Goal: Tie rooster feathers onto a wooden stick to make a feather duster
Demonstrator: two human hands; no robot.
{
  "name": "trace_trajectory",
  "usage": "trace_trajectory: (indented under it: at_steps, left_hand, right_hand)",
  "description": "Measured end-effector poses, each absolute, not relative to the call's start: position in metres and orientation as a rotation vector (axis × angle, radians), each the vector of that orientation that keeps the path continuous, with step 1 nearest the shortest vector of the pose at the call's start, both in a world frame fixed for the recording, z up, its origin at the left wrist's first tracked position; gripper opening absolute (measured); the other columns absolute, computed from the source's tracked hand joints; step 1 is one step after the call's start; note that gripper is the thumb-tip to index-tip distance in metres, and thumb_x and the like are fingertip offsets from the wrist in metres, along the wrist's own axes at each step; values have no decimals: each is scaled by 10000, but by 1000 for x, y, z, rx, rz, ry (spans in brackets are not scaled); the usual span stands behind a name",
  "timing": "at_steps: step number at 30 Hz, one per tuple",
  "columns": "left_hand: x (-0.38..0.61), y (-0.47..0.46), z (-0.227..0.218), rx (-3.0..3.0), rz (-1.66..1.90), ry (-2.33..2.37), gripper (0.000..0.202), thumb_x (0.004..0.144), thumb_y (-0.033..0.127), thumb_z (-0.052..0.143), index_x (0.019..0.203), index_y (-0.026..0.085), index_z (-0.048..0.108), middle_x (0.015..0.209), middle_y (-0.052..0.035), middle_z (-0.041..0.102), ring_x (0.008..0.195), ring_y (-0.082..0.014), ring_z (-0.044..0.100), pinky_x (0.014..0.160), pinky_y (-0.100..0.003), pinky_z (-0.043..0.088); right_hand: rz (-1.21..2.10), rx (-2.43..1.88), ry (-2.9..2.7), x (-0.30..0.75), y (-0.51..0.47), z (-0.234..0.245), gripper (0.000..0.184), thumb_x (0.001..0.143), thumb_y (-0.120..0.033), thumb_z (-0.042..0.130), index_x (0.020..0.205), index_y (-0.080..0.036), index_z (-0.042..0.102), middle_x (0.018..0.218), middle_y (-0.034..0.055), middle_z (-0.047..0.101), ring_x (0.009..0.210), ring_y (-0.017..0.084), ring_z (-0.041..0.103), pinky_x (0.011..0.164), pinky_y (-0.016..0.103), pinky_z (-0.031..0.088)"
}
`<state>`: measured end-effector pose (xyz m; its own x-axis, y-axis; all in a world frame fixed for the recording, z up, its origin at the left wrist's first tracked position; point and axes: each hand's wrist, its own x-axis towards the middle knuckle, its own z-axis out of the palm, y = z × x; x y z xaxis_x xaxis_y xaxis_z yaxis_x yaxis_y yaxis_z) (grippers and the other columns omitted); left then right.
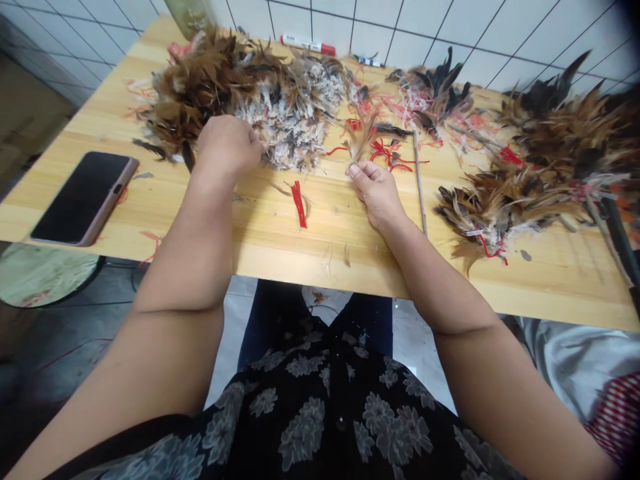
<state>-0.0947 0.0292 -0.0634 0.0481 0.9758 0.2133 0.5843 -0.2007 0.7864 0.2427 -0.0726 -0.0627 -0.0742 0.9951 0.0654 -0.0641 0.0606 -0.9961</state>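
My right hand (376, 190) pinches a small bunch of brown feathers (363, 139) by its base, the tips fanning away from me. At the edge of a big pile of brown and grey-white feathers (290, 127) is my left hand (231, 143). Its fingers are curled and partly hidden behind the hand, so whether they grip a feather does not show. Between the two hands a short bundle of red string (299, 204) lies on the wooden table (280, 247). More loose red strings (393, 157) lie just beyond my right hand.
A phone (83, 198) lies at the left table edge. To the right are a thin stick (419, 180) and bound feather clusters (500, 200). A red-capped marker (307, 45) and a smaller blue-labelled one (369, 61) lie by the tiled wall (390, 23).
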Motion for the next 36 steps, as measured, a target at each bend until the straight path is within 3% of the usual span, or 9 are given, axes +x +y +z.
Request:
trace_trajectory:
  at_steps: [6,10,13,15,17,19,24,32,36]
  left_hand:
    - [-83,35,-83,1826,1092,1493,532,754,372,993,563,311,500,738,14,740,1663,-248,565,1223,-240,410]
    - [-82,21,-62,1763,1137,1390,464,797,401,1019,650,300,590,721,25,729,1604,-263,603,1194,-281,454]
    - [-71,0,-38,1676,1170,1280,418,875,474,1051,792,269,697,701,23,709,1399,-298,713,1144,-379,522]
    - [-54,-15,-25,1610,1125,1216,457,886,552,1073,861,257,725,707,24,717,1132,-282,760,1048,-428,568]
    - [-33,-26,-20,1558,1046,1122,481,889,583,1079,893,243,738,743,10,745,886,-230,721,921,-432,591]
    - [-12,-34,-21,1507,973,1026,423,919,508,1059,911,220,749,786,-17,766,777,-193,692,826,-398,592]
    - [24,-45,-33,1415,980,943,291,890,272,1043,902,205,760,783,-31,738,787,-226,752,770,-353,607]
    - [39,-52,-39,1513,1112,904,227,862,218,999,838,250,775,978,-40,802,964,-238,725,935,-385,570]
    - [39,-51,-37,1581,1092,931,320,903,360,1027,866,255,727,978,-29,785,1062,-266,717,991,-406,536]
  right_hand:
    - [1211,-1051,-1273,242,-70,-71,598,901,-738,946,861,-219,654,819,-9,626,863,137,565,812,287,486]
    - [1186,-1093,-1276,241,-70,-71,570,931,-709,931,856,-214,658,831,-10,634,857,133,550,824,288,478]
    - [1169,-1127,-1290,240,-70,-69,570,942,-711,923,855,-212,662,829,-11,635,856,134,549,826,287,483]
    - [1158,-1128,-1307,240,-70,-69,570,946,-710,922,852,-209,667,836,-9,646,864,135,560,837,287,493]
    - [1148,-1127,-1326,240,-70,-70,566,949,-704,923,851,-206,673,846,-8,654,863,133,558,839,285,493]
    - [1148,-1127,-1345,239,-70,-71,556,948,-694,928,855,-203,686,841,-13,642,843,127,531,821,282,476]
    - [1200,-1153,-1338,233,-75,-64,590,901,-703,970,802,-207,667,811,-11,628,840,132,527,800,280,471]
    - [1261,-1171,-1312,230,-78,-57,625,811,-711,1033,775,-207,666,802,-9,638,848,136,548,788,276,482]
    - [1268,-1154,-1319,231,-76,-58,641,795,-737,1035,784,-207,675,801,-14,640,831,126,535,784,275,486]
